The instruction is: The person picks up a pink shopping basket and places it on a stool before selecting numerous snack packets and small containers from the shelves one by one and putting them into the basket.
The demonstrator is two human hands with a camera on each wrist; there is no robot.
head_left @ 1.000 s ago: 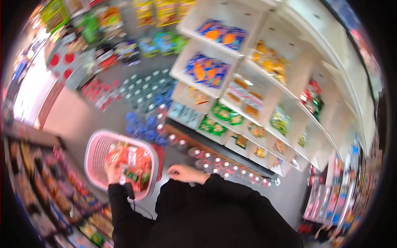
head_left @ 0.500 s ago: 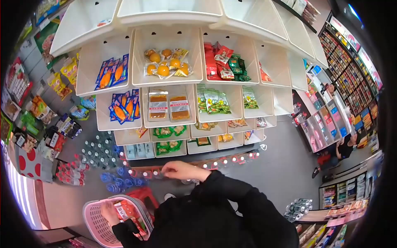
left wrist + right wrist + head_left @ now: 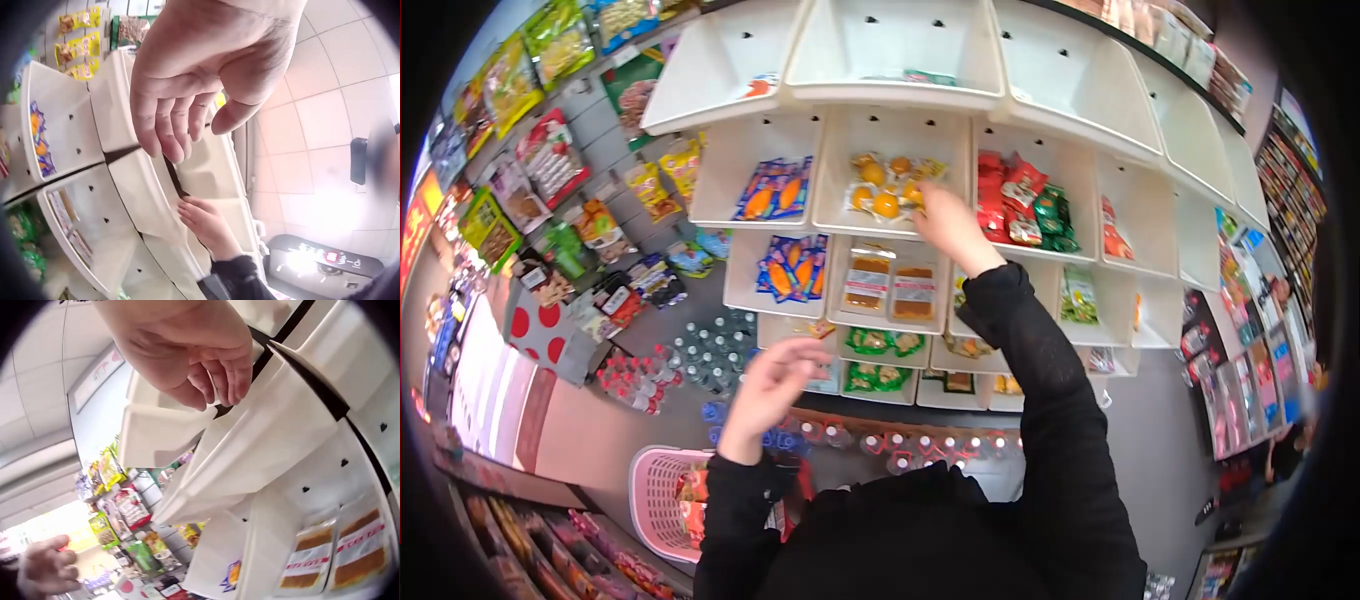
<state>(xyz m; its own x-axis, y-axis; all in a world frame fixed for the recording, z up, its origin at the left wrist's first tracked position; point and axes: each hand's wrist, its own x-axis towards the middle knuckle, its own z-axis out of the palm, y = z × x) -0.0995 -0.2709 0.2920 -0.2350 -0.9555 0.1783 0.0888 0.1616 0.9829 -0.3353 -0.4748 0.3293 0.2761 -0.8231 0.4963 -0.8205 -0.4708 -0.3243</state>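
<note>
My right hand [image 3: 948,222] reaches to the front of a white bin [image 3: 847,207] of clear packs holding round yellow food [image 3: 885,203]. Its fingertips overlap the rightmost pack in the head view. In the right wrist view that hand [image 3: 200,362] has loosely bent fingers with nothing between them. My left hand [image 3: 772,392] is raised in front of the lower bins, its fingers spread and relaxed. The left wrist view shows the same hand [image 3: 200,81] holding nothing. Down at the left stands a pink basket [image 3: 646,500] with red packets [image 3: 693,490] in it, partly hidden by my left sleeve.
Red and green packets [image 3: 1022,205] fill the bin to the right, blue packets [image 3: 772,188] the one to the left. Flat brown food packs [image 3: 890,290] lie below. Bottles [image 3: 920,442] line the floor under the shelf. Snack bags [image 3: 550,155] hang on the left wall.
My left hand has left the basket and risen in front of the shelf. The right hand has moved up and forward to the yellow food packs. The view has swung from the basket to the shelf.
</note>
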